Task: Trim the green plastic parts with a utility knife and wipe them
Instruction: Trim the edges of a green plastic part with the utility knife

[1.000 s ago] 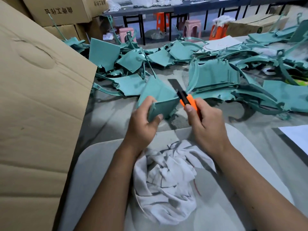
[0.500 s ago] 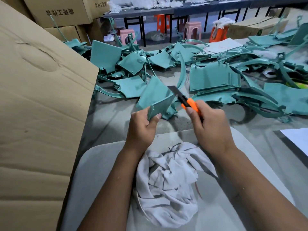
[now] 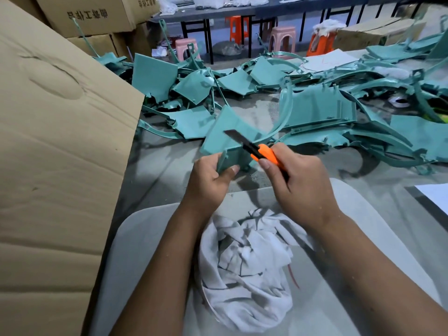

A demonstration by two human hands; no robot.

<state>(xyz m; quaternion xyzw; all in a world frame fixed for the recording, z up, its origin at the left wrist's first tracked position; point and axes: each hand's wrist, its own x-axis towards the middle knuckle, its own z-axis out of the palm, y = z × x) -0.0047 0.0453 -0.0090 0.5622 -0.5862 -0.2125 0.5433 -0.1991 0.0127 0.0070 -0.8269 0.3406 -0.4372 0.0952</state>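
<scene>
A crumpled white rag (image 3: 244,267) lies nearest on a pale board (image 3: 150,251) laid on the grey surface (image 3: 164,175). Above it, the left hand (image 3: 208,183) has its fingers clenched round one green part (image 3: 228,139), while the right hand (image 3: 300,185) grasps the orange utility knife (image 3: 261,152). Since half a second ago its blade has swung further across the part's face. A cardboard flap (image 3: 53,146) stands left. Beyond, a heap of green parts (image 3: 320,107), then four stools: two pink (image 3: 282,36), two orange (image 3: 234,24).

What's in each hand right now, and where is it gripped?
Left hand grips the green plastic part by its near lower edge. Right hand holds the utility knife by its orange handle.
</scene>
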